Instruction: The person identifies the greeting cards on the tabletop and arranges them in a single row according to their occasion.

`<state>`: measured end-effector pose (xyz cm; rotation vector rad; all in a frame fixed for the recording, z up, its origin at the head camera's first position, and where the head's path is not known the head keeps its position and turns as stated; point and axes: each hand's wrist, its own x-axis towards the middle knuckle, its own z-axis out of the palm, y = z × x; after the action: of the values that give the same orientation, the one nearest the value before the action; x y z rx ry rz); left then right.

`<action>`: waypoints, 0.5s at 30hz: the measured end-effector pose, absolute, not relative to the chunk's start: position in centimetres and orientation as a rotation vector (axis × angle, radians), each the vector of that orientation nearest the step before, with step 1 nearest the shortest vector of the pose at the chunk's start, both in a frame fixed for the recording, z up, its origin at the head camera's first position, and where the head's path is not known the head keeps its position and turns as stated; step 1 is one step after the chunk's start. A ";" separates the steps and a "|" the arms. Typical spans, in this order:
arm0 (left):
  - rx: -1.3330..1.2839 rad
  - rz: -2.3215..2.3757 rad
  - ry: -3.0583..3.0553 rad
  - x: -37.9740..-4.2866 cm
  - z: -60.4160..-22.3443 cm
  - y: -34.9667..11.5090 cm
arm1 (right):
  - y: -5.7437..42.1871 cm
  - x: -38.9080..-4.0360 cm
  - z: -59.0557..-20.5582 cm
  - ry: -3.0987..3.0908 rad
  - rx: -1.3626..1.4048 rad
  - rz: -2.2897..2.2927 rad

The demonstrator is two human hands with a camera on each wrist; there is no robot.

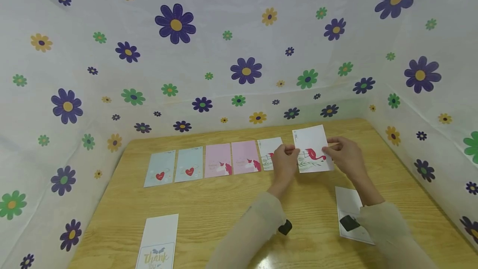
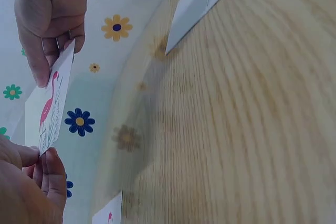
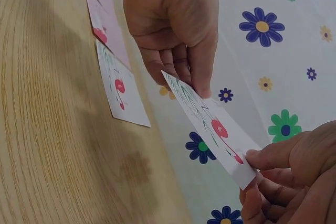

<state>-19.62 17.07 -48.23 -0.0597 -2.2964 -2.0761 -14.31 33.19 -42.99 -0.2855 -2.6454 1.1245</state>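
Observation:
Between both hands a white flamingo card [image 1: 311, 150] is held up off the table, its printed side toward the head camera. My left hand [image 1: 284, 162] pinches its left edge between thumb and fingers. On the opposite edge my right hand [image 1: 345, 157] has the same kind of pinch, seen closely in the right wrist view. Just behind the left hand lies a second flamingo card [image 1: 269, 142], partly covered by that hand. In the right wrist view this lying card [image 3: 122, 85] rests flat beside a pink card.
Two pink unicorn cards [image 1: 245, 157] and two pale blue heart cards [image 1: 189, 163] continue the row leftward. A "Thank you" card [image 1: 157, 240] lies front left. Another white card [image 1: 347, 198] lies under the right forearm. Flowered cloth [image 1: 209, 53] encloses the wooden table [image 1: 209, 206].

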 end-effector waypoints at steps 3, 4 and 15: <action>-0.097 -2.031 -2.335 -20.2 -48.6 16.9 | 32.9 -14.7 -43.2 -2.698 -0.249 1.105; -0.116 -2.007 -2.353 -20.5 -48.7 16.8 | 32.9 -14.9 -43.2 -2.716 -0.234 1.104; -0.393 -1.782 -2.613 -22.0 -49.7 15.9 | 33.3 -16.5 -44.1 -2.857 -0.208 1.205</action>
<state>-22.01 15.91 -49.67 -0.3931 -2.6130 -1.7815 -16.46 33.28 -44.07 -0.2076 -2.8566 1.2046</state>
